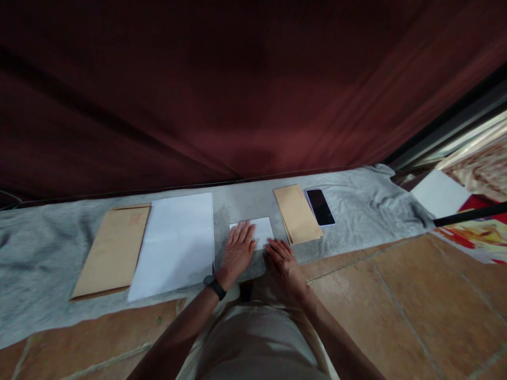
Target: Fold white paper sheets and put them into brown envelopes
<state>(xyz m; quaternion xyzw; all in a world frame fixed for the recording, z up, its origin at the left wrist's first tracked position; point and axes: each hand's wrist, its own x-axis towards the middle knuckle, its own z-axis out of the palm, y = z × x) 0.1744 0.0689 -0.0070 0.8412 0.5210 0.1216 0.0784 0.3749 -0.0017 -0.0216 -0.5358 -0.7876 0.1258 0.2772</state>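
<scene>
A small folded sheet of white paper [262, 230] lies flat on the grey cloth [233, 205] straight in front of me. My left hand [240, 246], with a dark watch [214, 287] at its wrist, rests flat over the paper's left part, fingers stretched out. At the lower right corner of the paper is my right hand [283, 260], its fingers touching the edge and partly bent; its palm side is hidden. To the left lies a stack of large white sheets [176, 237]. Brown envelopes [298, 214] sit just right of the folded paper.
Larger brown envelopes [113, 250] lie left of the white stack. A phone [320, 207] with a dark screen is at the right. Behind the cloth hangs a dark red curtain [253, 105]. A dark bar [471, 215] and printed papers [481, 237] are at far right.
</scene>
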